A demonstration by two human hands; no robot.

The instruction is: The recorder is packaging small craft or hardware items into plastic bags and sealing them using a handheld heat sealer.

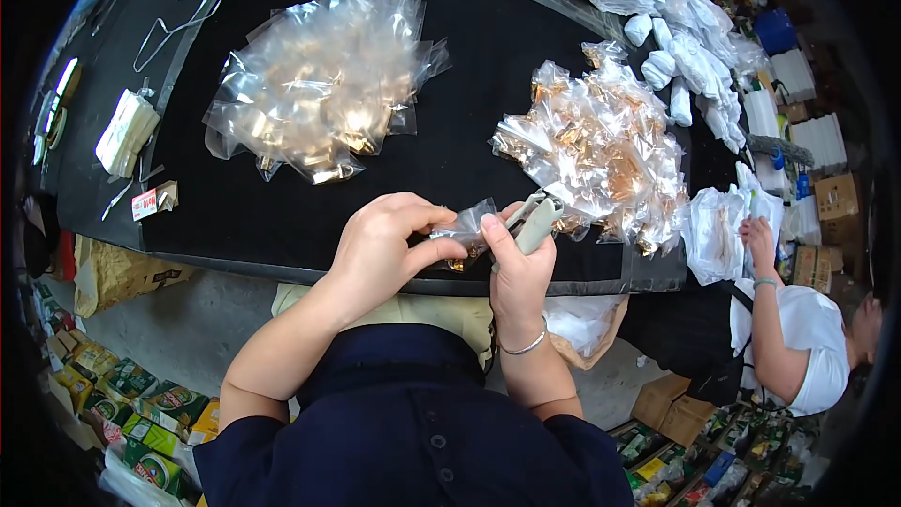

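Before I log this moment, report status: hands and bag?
Left hand pinching small clear bag. Right hand holding pale stapler, thumb at the bag. Nothing visibly blocking; bag pile just beyond stapler.

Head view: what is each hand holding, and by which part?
Left hand: clear bag, by its left side. Right hand: pale stapler-like tool, by its near end, thumb on bag.

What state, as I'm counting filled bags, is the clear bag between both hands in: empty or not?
Not empty: the clear bag shows gold-coloured contents at its lower end. Whether it is sealed, I cannot tell.
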